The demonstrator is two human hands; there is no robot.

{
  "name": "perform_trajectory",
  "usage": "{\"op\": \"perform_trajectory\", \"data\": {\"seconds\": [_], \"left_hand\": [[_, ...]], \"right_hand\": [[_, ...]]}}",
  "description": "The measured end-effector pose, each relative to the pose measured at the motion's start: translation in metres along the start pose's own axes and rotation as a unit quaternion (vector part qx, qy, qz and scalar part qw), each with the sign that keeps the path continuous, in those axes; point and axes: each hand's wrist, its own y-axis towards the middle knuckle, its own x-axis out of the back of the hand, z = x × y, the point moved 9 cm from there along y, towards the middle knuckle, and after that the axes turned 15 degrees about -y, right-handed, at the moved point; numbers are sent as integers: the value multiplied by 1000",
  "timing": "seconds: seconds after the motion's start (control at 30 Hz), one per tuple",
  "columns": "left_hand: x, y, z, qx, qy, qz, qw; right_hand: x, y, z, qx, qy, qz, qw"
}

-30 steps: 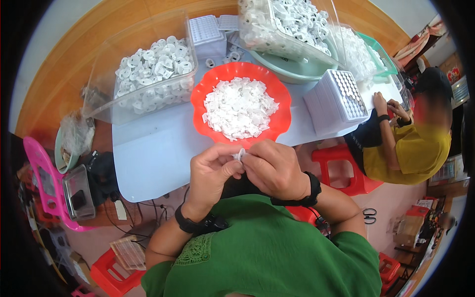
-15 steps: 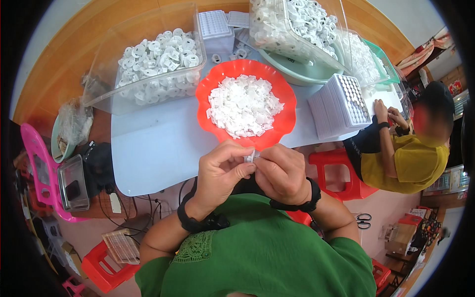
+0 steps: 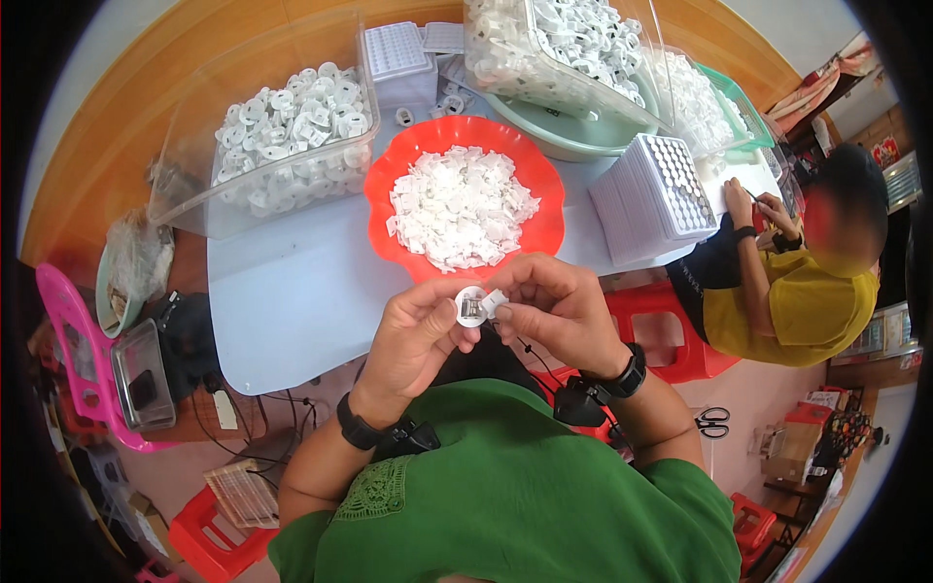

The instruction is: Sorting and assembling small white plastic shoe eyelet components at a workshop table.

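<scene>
Between the fingertips of my left hand is a small round white plastic housing, its open recess with metal parts facing up. My right hand pinches a small white plastic cover at the right edge of that housing; whether the two are joined I cannot tell. Just beyond my hands stands a red scalloped bowl, heaped with small flat white plastic pieces that look like the cover.
A clear bin of round white parts stands at the back left. Another tilted bin rests on a pale green basin. Stacked white trays stand right of the bowl. Further right, a person in a yellow shirt sits writing.
The housing has turned so its recess faces up, and the cover now shows at its right edge. My right hand has shifted slightly right and opened out from its tighter curl.
</scene>
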Motion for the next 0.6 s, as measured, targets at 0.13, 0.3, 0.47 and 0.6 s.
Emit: {"op": "perform_trajectory", "data": {"seconds": [0.13,0.3,0.47,0.6], "left_hand": [[1,1,2,0,-5,-3,1000],[5,2,1,-12,17,-36,999],[6,3,2,-3,-19,-11,1000],[6,3,3,-1,-12,-21,1000]], "right_hand": [[1,1,-4,-12,19,-15,1000],[2,1,-4,-14,33,-19,999],[5,0,-5,-19,24,-21,999],[14,-2,31,133,-248,-105,954]]}}
